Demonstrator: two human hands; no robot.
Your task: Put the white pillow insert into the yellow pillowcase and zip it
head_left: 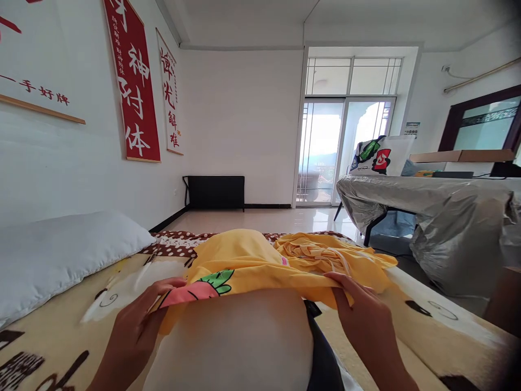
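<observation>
A yellow cloth piece, printed with a pink shape and green leaves, lies over the upper part of a smooth white rounded form whose kind I cannot tell. At the left, my left hand pinches the cloth's near edge beside the pink print. On the other side, my right hand grips the same edge between thumb and fingers. The edge is stretched between both hands across the white form. A dark strip of material runs along the form's right side, below a small black tag.
More bunched yellow cloth lies behind my right hand on a patterned blanket. A white pillow is at the left. Farther right stands a table with a silvery plastic cover, bearing a printed bag and boxes.
</observation>
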